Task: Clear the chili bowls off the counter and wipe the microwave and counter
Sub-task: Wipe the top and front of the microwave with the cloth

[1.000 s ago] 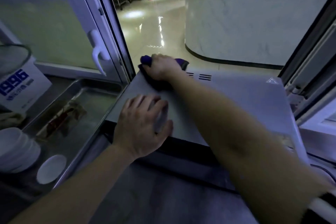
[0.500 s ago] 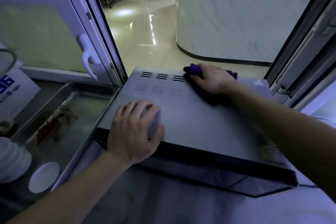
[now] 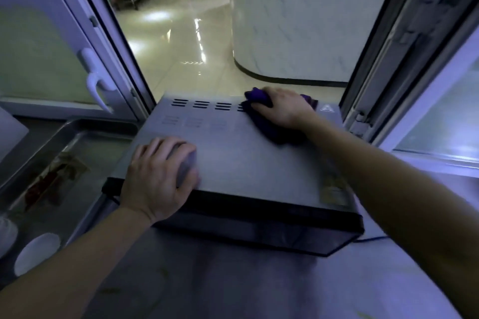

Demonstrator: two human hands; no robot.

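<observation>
Wiping step: your right hand (image 3: 283,109) presses the purple cloth (image 3: 269,127) on the microwave (image 3: 246,163) top's back right, fingers clutching it; left hand (image 3: 160,176) flat, fingers spread, bracing front-left corner. Next, sweep cloth toward the front

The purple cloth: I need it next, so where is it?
In the head view, the purple cloth lies under the right hand at the microwave top's far right, beside the vent slots.
</observation>
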